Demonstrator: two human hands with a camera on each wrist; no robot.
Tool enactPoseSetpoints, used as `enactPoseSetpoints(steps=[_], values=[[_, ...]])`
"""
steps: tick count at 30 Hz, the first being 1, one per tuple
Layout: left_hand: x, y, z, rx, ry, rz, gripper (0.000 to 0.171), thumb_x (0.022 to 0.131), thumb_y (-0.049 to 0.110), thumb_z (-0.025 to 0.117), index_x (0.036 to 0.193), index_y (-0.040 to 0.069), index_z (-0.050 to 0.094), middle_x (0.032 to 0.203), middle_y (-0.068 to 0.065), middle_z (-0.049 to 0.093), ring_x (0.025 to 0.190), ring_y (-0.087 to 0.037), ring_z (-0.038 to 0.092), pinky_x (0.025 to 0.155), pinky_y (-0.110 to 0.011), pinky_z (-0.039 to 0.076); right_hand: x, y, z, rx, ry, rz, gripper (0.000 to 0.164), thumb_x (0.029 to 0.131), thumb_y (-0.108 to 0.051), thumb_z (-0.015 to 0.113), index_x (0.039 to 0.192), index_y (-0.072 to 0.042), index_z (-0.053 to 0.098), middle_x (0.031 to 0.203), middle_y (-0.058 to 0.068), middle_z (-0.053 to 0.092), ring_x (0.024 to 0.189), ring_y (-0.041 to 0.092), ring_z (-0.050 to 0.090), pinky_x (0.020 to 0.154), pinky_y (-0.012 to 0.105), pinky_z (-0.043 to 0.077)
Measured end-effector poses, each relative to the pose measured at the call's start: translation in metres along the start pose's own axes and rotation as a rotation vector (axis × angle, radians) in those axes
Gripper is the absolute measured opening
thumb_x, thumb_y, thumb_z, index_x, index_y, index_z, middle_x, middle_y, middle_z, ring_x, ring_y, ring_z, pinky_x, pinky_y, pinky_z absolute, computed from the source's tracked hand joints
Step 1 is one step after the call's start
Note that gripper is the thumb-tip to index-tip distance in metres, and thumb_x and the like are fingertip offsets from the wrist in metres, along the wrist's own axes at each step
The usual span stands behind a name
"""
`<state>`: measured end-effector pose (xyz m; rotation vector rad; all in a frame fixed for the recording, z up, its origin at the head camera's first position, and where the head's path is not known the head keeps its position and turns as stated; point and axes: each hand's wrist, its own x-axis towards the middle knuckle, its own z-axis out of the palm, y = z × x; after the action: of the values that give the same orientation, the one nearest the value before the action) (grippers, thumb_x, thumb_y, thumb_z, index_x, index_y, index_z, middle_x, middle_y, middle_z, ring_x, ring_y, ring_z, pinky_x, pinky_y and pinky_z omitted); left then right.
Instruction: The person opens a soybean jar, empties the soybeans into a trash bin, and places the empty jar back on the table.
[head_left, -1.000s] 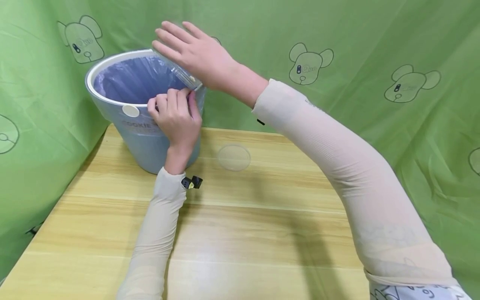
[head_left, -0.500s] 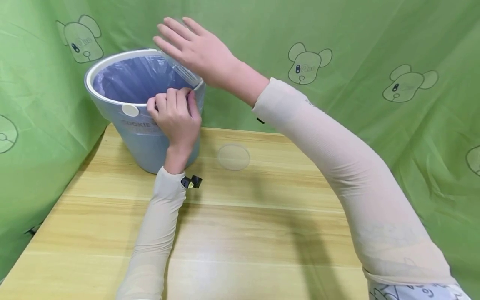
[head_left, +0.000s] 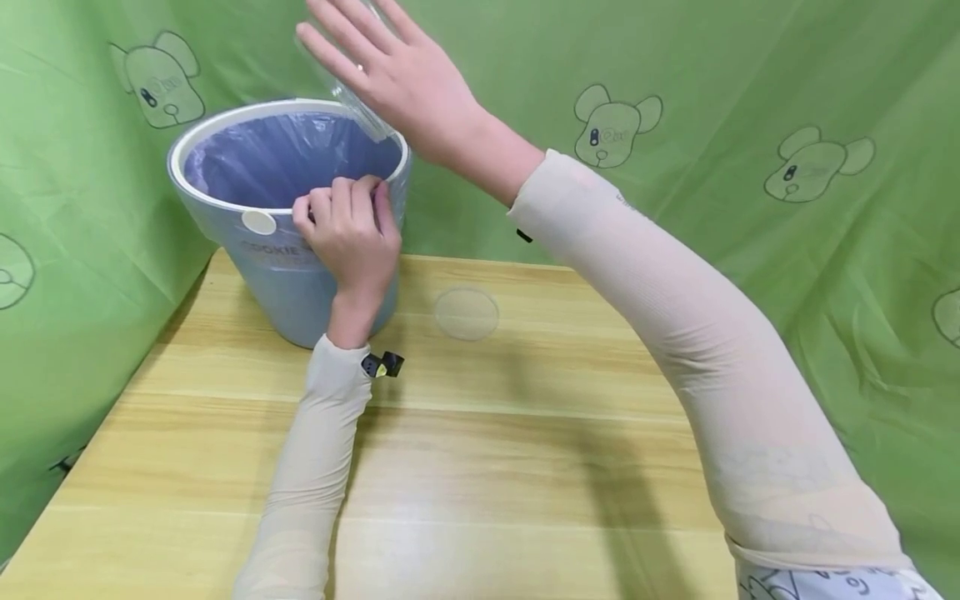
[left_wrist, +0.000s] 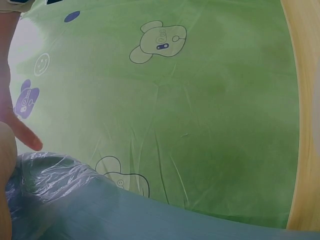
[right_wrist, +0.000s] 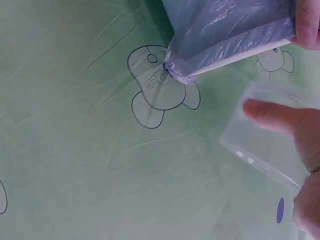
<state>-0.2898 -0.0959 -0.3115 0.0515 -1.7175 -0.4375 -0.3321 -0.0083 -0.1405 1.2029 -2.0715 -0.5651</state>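
Note:
A blue-grey trash bin (head_left: 288, 292) with a white rim stands at the back left of the table, lined with a translucent plastic bag (head_left: 262, 158). My left hand (head_left: 352, 237) grips its near right rim, fingers curled over the edge. Over the bin's far right side, my right hand (head_left: 423, 92) holds a tilted clear plastic container (right_wrist: 265, 142). The right wrist view shows the thumb pressed along its wall, beside the bin's bagged rim. Most of the container is hidden behind that hand in the head view.
A clear round disc (head_left: 467, 313) lies flat on the wooden table (head_left: 525, 467), right of the bin. Green cloth (head_left: 712, 50) printed with bear outlines hangs behind and at both sides. A small black device (head_left: 384, 364) is strapped to the left wrist.
My right hand has risen with the clear container, lifting it from the bin's right rim. The left hand keeps its hold on the rim.

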Motion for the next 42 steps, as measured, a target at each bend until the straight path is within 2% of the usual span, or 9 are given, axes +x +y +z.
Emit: enactPoseSetpoints(steps=[2, 7, 12, 17, 24, 26, 29, 33, 42], values=[[-0.001, 0.000, 0.000, -0.003, -0.002, -0.002, 0.034, 0.107, 0.033, 0.048, 0.094, 0.011, 0.071, 0.088, -0.009, 0.066, 0.087, -0.035, 0.053, 0.100, -0.048, 0.033, -0.001, 0.001, 0.002, 0.026, 0.016, 0.015, 0.079, 0.091, 0.019, 0.024, 0.163, -0.010, 0.018, 0.171, 0.013, 0.019, 0.159, 0.030, 0.017, 0.130, 0.047, 0.013], [-0.002, 0.001, 0.001, 0.002, -0.004, 0.001, 0.034, 0.107, 0.033, 0.048, 0.094, 0.011, 0.070, 0.089, -0.009, 0.065, 0.088, -0.036, 0.053, 0.101, -0.049, 0.033, -0.003, -0.001, 0.004, 0.070, -0.072, 0.003, 0.084, 0.087, 0.018, 0.042, 0.163, -0.008, 0.018, 0.170, 0.015, 0.018, 0.159, 0.033, 0.014, 0.130, 0.050, 0.010], [-0.003, 0.002, 0.002, -0.004, -0.001, 0.006, 0.031, 0.106, 0.031, 0.050, 0.094, 0.011, 0.071, 0.088, -0.009, 0.065, 0.087, -0.035, 0.053, 0.100, -0.048, 0.033, -0.003, -0.001, 0.005, 0.101, 0.008, 0.074, 0.079, 0.090, 0.018, 0.034, 0.163, -0.009, 0.021, 0.170, 0.013, 0.021, 0.159, 0.032, 0.017, 0.130, 0.047, 0.012], [-0.002, 0.003, 0.002, 0.001, 0.010, 0.005, 0.028, 0.104, 0.029, 0.053, 0.093, 0.011, 0.070, 0.088, -0.010, 0.064, 0.087, -0.035, 0.053, 0.101, -0.048, 0.033, -0.007, -0.005, 0.007, 0.180, -0.046, 0.014, 0.084, 0.085, 0.021, 0.041, 0.162, -0.009, 0.023, 0.169, 0.014, 0.023, 0.159, 0.032, 0.017, 0.130, 0.047, 0.013], [-0.002, 0.003, 0.001, -0.018, 0.005, -0.008, 0.035, 0.107, 0.033, 0.048, 0.093, 0.010, 0.071, 0.088, -0.010, 0.065, 0.088, -0.036, 0.053, 0.101, -0.048, 0.032, -0.012, -0.001, 0.006, 0.193, -0.023, 0.047, 0.089, 0.082, 0.023, 0.035, 0.163, -0.010, 0.020, 0.170, 0.012, 0.021, 0.159, 0.030, 0.015, 0.130, 0.046, 0.009], [-0.002, 0.002, 0.001, -0.027, 0.002, -0.012, 0.035, 0.106, 0.033, 0.048, 0.093, 0.010, 0.071, 0.088, -0.010, 0.065, 0.088, -0.036, 0.053, 0.102, -0.048, 0.032, -0.015, 0.002, 0.006, 0.205, -0.011, 0.068, 0.084, 0.086, 0.015, 0.044, 0.163, -0.010, 0.021, 0.170, 0.012, 0.021, 0.160, 0.030, 0.014, 0.130, 0.045, 0.007], [-0.002, 0.001, 0.000, -0.037, -0.003, -0.018, 0.035, 0.107, 0.032, 0.048, 0.093, 0.009, 0.071, 0.089, -0.010, 0.066, 0.089, -0.036, 0.053, 0.102, -0.048, 0.032, -0.021, 0.007, 0.007, 0.248, 0.029, 0.115, 0.084, 0.090, -0.009, 0.066, 0.162, -0.009, 0.023, 0.170, 0.012, 0.022, 0.159, 0.030, 0.016, 0.131, 0.042, 0.005], [-0.001, -0.001, -0.003, -0.042, -0.009, -0.029, 0.035, 0.107, 0.032, 0.047, 0.094, 0.009, 0.071, 0.091, -0.011, 0.066, 0.090, -0.037, 0.053, 0.103, -0.049, 0.031, -0.035, 0.016, 0.011, 0.318, 0.101, 0.194, 0.106, 0.078, -0.039, 0.085, 0.161, -0.010, 0.025, 0.168, 0.010, 0.026, 0.158, 0.029, 0.020, 0.130, 0.038, 0.003], [-0.001, -0.009, -0.007, -0.045, -0.012, -0.033, 0.032, 0.106, 0.030, 0.049, 0.094, 0.009, 0.070, 0.091, -0.012, 0.066, 0.089, -0.036, 0.051, 0.104, -0.049, 0.032, -0.084, 0.030, 0.025, 0.528, 0.198, 0.453, 0.130, 0.059, -0.043, 0.098, 0.161, -0.012, 0.023, 0.168, 0.006, 0.026, 0.156, 0.016, 0.022, 0.127, 0.027, 0.006]])
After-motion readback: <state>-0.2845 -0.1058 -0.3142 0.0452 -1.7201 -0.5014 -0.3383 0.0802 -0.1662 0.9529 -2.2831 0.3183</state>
